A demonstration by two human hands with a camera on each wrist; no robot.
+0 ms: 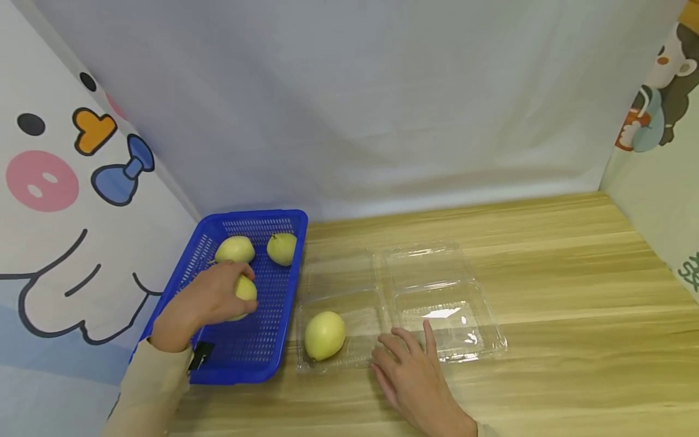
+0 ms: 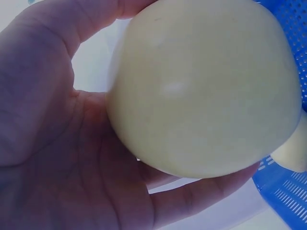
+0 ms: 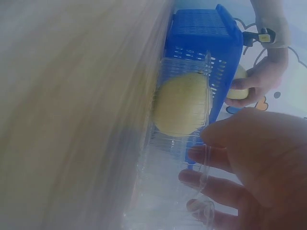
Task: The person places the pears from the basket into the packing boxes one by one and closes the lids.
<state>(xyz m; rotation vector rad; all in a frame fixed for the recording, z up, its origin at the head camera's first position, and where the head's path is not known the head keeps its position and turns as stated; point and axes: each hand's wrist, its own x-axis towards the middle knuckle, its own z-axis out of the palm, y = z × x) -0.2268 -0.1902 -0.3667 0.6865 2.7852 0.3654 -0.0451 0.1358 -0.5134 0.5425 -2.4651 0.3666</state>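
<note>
My left hand (image 1: 213,295) grips a pale yellow pear (image 1: 247,296) over the blue basket (image 1: 295,285). In the left wrist view, thumb and fingers curve around the pear (image 2: 206,91), which fills most of that picture. A second pear (image 1: 324,335) sits in the front left compartment of the clear plastic container (image 1: 386,303). My right hand (image 1: 412,376) lies at the container's front edge, fingers spread and relaxed. In the right wrist view its fingertips (image 3: 192,177) touch or nearly touch the clear rim. Exact contact cannot be told.
Two more pears, one at the basket's back left (image 1: 235,249) and one at its back right (image 1: 281,249), lie inside it. A black clip (image 1: 201,355) shows by the left cuff. Printed cloth walls (image 1: 382,109) enclose the wooden table (image 1: 573,315).
</note>
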